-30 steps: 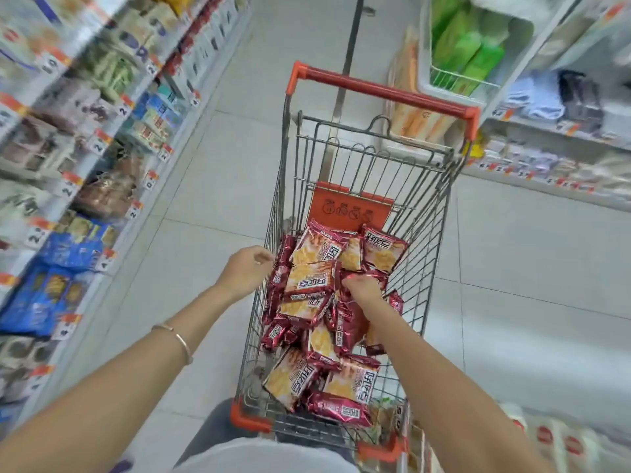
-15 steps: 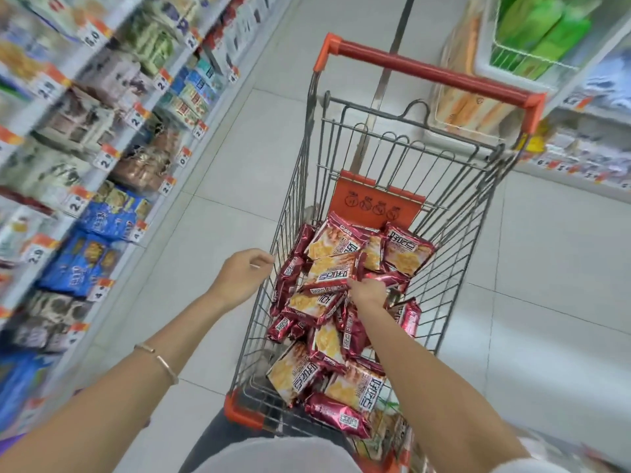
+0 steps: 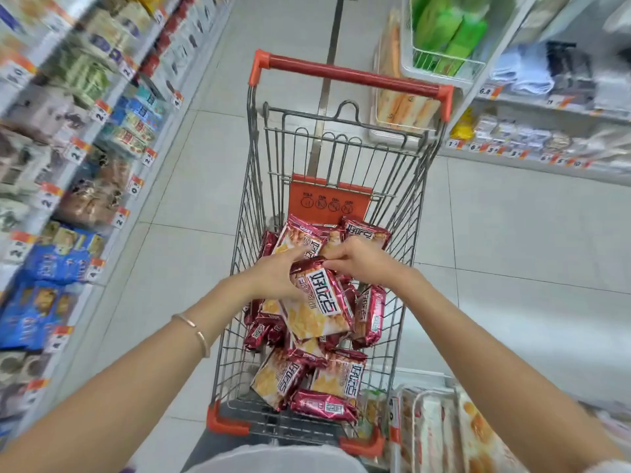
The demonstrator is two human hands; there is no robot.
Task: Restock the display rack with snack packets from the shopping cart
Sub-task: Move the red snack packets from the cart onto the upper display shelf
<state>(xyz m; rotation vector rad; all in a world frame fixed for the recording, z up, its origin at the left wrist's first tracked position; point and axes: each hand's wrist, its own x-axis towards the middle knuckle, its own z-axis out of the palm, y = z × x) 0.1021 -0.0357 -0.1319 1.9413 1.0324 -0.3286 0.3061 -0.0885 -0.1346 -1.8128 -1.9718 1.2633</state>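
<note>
A wire shopping cart with an orange handle stands in the aisle straight ahead. Inside lie several red and yellow snack packets. One snack packet is lifted above the heap. My right hand pinches its top edge. My left hand grips its left side. Both hands are over the middle of the cart.
Shelves of packaged goods with price tags run along the left. More shelving and a white basket of green packs stand at the right. A rack of pale packets sits at the lower right. Grey floor tiles lie between.
My left hand moved from the cart's left rim into the cart. Both hands now hold one packet, raised from the pile. The view shifted closer.
</note>
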